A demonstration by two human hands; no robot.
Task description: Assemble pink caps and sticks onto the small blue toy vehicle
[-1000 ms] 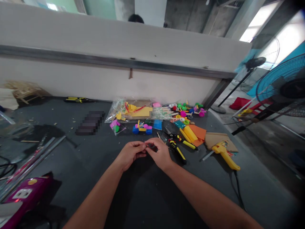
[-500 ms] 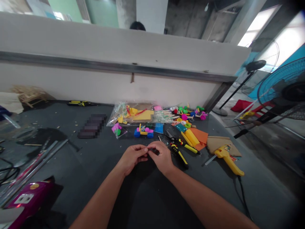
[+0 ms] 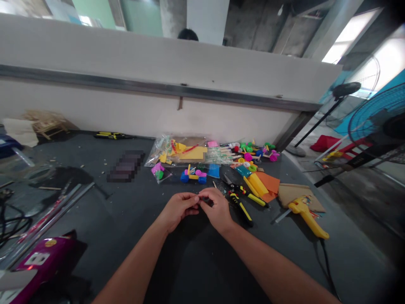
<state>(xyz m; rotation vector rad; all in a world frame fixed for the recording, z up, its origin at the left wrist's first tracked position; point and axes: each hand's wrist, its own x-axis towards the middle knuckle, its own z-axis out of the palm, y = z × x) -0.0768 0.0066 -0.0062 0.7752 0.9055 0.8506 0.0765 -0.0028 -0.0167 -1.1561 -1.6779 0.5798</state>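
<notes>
My left hand (image 3: 179,210) and my right hand (image 3: 217,207) meet above the dark work surface (image 3: 133,228), pinching a small dark piece (image 3: 206,202) between their fingertips. Most of the piece is hidden by my fingers. Just beyond my hands stands a small toy car (image 3: 193,176) with blue wheels and a yellow and pink frame. Nearest my right hand lies a yellow-and-black screwdriver (image 3: 240,208). Further right are orange foam sheets (image 3: 268,184) and a yellow hot glue gun (image 3: 306,216) on cardboard (image 3: 292,194).
A clear plastic bag (image 3: 177,152) of yellow pieces and several bright toy parts lie along the low wall (image 3: 158,101). Metal rods (image 3: 53,209) and a magenta object (image 3: 44,257) sit at the left. Standing fans (image 3: 376,118) are at the right, and a person's hair (image 3: 187,35) shows beyond the wall.
My hands stay together on the dark piece, with only small finger shifts. The whole scene has drifted slightly right and down in the view as my head moved.
</notes>
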